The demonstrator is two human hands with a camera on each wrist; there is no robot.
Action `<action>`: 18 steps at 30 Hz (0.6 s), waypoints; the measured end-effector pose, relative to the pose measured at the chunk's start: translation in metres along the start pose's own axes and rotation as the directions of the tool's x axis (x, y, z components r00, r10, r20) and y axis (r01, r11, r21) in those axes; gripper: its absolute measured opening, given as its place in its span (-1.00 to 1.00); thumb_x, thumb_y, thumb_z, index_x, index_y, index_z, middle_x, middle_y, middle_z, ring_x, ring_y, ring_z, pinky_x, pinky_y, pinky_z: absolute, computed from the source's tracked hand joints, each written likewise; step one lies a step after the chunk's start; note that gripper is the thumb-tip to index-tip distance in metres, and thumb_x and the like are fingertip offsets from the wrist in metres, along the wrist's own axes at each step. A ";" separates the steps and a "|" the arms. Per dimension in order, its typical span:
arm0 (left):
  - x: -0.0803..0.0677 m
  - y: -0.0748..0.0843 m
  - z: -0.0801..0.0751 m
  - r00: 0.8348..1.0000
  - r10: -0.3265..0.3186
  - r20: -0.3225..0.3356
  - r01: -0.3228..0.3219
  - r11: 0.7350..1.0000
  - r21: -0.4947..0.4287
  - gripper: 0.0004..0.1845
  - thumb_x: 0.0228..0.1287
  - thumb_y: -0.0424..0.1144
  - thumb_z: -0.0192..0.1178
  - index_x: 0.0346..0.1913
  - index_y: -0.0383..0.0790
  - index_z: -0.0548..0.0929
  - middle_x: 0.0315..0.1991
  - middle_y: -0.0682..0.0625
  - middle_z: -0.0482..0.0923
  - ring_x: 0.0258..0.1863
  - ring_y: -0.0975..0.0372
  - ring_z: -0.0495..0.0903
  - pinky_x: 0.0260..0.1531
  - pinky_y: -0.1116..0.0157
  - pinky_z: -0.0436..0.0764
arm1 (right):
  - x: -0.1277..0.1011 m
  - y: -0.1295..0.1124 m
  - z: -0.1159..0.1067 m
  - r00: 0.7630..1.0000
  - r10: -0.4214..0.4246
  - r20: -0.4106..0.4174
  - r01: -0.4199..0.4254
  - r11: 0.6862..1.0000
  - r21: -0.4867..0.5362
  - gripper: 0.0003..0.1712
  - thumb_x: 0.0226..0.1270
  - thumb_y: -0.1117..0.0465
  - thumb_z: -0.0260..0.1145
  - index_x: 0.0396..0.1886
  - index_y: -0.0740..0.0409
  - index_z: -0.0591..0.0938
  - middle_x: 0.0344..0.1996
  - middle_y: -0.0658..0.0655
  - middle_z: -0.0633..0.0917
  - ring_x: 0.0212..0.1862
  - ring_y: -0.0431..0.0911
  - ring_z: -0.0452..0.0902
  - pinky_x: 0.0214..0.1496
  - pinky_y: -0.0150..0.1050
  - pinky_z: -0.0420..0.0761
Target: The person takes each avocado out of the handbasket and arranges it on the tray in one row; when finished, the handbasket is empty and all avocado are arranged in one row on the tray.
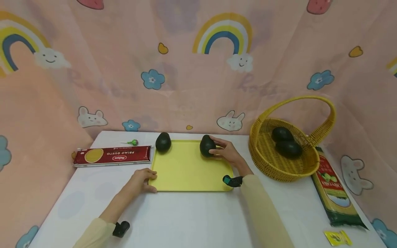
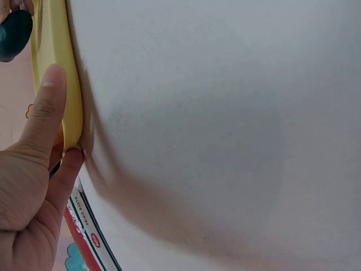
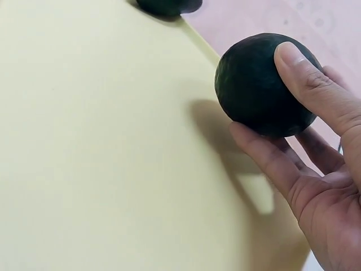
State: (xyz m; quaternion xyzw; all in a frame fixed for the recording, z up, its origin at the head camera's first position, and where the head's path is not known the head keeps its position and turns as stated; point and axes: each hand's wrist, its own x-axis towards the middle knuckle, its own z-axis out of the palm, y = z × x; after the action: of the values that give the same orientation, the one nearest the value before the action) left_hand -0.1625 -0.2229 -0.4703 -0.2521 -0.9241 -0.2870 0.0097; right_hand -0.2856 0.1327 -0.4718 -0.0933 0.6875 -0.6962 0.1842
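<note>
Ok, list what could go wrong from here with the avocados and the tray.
1. The right hand grips an avocado only by thumb and fingertips; being round, it might slip and roll.
2. The other avocado sits at the far left edge of the tray; a nudge could send it off.
3. The left hand pinches one tray corner; lifting there may tilt it.

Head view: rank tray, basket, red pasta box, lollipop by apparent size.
1. Basket and tray: alike, too close to rank.
2. Red pasta box.
3. Lollipop.
</note>
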 end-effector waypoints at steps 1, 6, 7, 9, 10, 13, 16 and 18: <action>0.000 -0.001 0.000 1.000 0.002 0.000 -0.002 1.000 0.004 -0.46 -0.28 -0.26 0.56 -0.20 -0.58 0.68 -0.16 -0.31 0.65 -0.13 -0.12 0.62 -0.07 0.03 0.62 | 0.002 0.001 0.002 1.000 0.000 -0.002 0.000 1.000 0.007 -0.24 0.24 0.48 0.30 0.42 0.10 0.32 0.35 0.34 0.31 0.20 0.22 0.42 -0.02 -0.02 0.65; -0.002 -0.002 0.000 1.000 0.006 0.001 -0.006 1.000 0.009 -0.44 -0.28 -0.23 0.55 -0.19 -0.58 0.68 -0.16 -0.31 0.64 -0.14 -0.11 0.62 -0.11 0.07 0.64 | 0.011 0.005 0.014 1.000 -0.007 -0.002 0.007 1.000 0.017 -0.25 0.24 0.48 0.29 0.42 0.12 0.31 0.35 0.36 0.30 0.22 0.27 0.39 -0.02 0.00 0.65; -0.002 -0.002 0.000 1.000 0.009 -0.001 -0.009 1.000 0.013 -0.44 -0.28 -0.23 0.55 -0.19 -0.58 0.68 -0.17 -0.31 0.64 -0.15 -0.11 0.62 -0.12 0.08 0.64 | 0.013 0.005 0.017 1.000 -0.005 -0.002 0.005 1.000 0.017 -0.25 0.25 0.48 0.29 0.42 0.10 0.31 0.35 0.36 0.29 0.23 0.27 0.38 -0.03 0.00 0.65; -0.002 -0.002 0.001 1.000 0.009 -0.003 -0.009 1.000 0.007 -0.44 -0.28 -0.23 0.56 -0.20 -0.58 0.68 -0.16 -0.31 0.64 -0.15 -0.11 0.62 -0.12 0.09 0.65 | 0.017 0.005 0.022 1.000 0.002 -0.009 -0.002 1.000 0.013 -0.25 0.26 0.47 0.29 0.42 0.07 0.31 0.36 0.34 0.29 0.24 0.28 0.38 -0.03 -0.02 0.65; -0.002 -0.002 0.001 1.000 0.011 -0.001 -0.011 1.000 0.007 -0.44 -0.27 -0.22 0.55 -0.20 -0.58 0.68 -0.16 -0.31 0.64 -0.14 -0.11 0.62 -0.12 0.09 0.65 | 0.018 0.004 0.026 1.000 0.005 -0.013 -0.005 1.000 0.012 -0.26 0.26 0.46 0.29 0.42 0.06 0.32 0.37 0.33 0.28 0.24 0.27 0.38 -0.02 -0.02 0.65; -0.001 -0.002 0.001 1.000 0.008 -0.001 -0.008 1.000 -0.004 -0.44 -0.26 -0.22 0.55 -0.19 -0.58 0.68 -0.16 -0.32 0.64 -0.14 -0.12 0.62 -0.12 0.10 0.65 | 0.022 0.002 0.036 1.000 0.000 -0.017 0.000 1.000 0.013 -0.26 0.28 0.45 0.27 0.43 0.04 0.30 0.37 0.34 0.27 0.23 0.28 0.39 0.00 -0.02 0.64; -0.001 -0.001 0.002 1.000 -0.011 0.007 0.011 1.000 -0.012 -0.45 -0.25 -0.23 0.55 -0.19 -0.58 0.68 -0.15 -0.31 0.64 -0.13 -0.12 0.61 -0.10 0.09 0.65 | 0.027 -0.001 0.047 1.000 -0.012 -0.004 0.012 0.999 0.035 -0.26 0.29 0.45 0.26 0.44 0.05 0.30 0.37 0.35 0.27 0.24 0.27 0.39 0.03 0.01 0.63; 0.000 -0.001 0.002 1.000 -0.023 0.007 0.023 1.000 -0.015 -0.46 -0.26 -0.25 0.56 -0.19 -0.57 0.68 -0.15 -0.31 0.64 -0.12 -0.12 0.61 -0.07 0.07 0.63 | 0.030 -0.001 0.054 1.000 -0.020 0.006 0.020 0.999 0.047 -0.26 0.28 0.46 0.26 0.43 0.05 0.30 0.37 0.35 0.27 0.25 0.26 0.38 0.04 0.02 0.62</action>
State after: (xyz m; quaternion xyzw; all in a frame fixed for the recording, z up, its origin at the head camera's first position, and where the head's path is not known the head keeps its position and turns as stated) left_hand -0.1625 -0.2225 -0.4721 -0.2425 -0.9248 -0.2933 0.0013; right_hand -0.2928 0.0714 -0.4721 -0.0980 0.6695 -0.7136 0.1817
